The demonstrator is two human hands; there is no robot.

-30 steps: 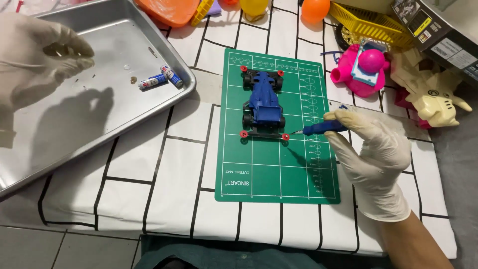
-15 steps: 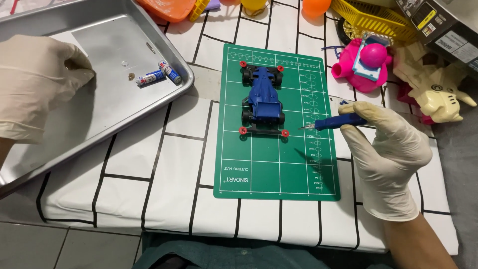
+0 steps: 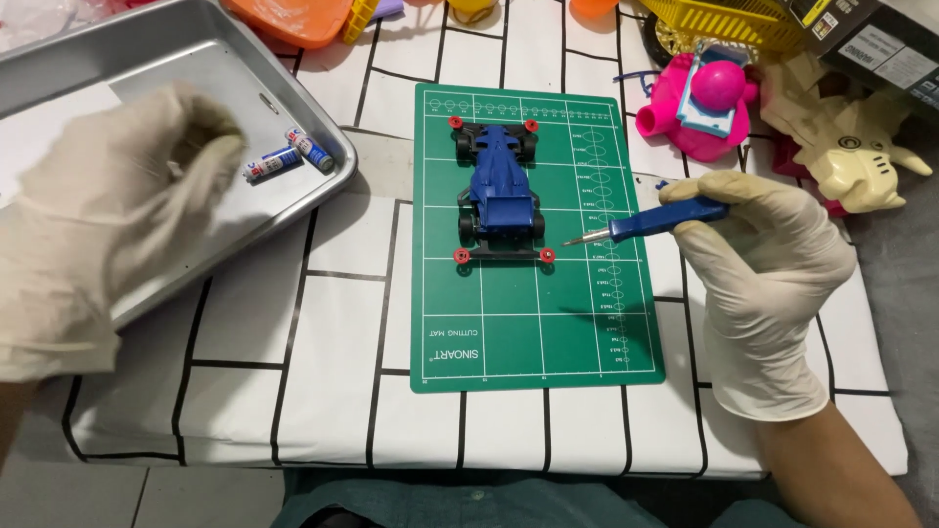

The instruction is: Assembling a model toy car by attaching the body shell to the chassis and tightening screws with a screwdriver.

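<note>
We see a table (image 3: pixel 323 391) covered by a white cloth printed with black brick-like lines, its near edge just above a strip of grey floor and a dark green garment. On the cloth lies a green rectangular cutting mat (image 3: pixel 533 323) with a white grid. Our right hand (image 3: pixel 768 284), in a cream latex glove, rests on the cloth at the mat's right edge, its grip clenched around a blue-handled screwdriver (image 3: pixel 655 220) whose metal tip hangs over the mat just beside the rear right red roller of a blue toy racing car (image 3: pixel 501 191). The car stands on the mat's upper half, nose pointing away from us. Our left hand (image 3: pixel 108 235), gloved alike, hovers over a shallow steel tray (image 3: pixel 323 191); its fingers are curled, and we cannot tell whether they hold anything. Two small batteries (image 3: pixel 289 156) lie in the tray near its right rim. Farther off sit a pink plastic toy (image 3: pixel 699 103), a cream plastic toy (image 3: pixel 846 147), a yellow basket (image 3: pixel 734 20) and an orange bowl (image 3: pixel 293 18).
</note>
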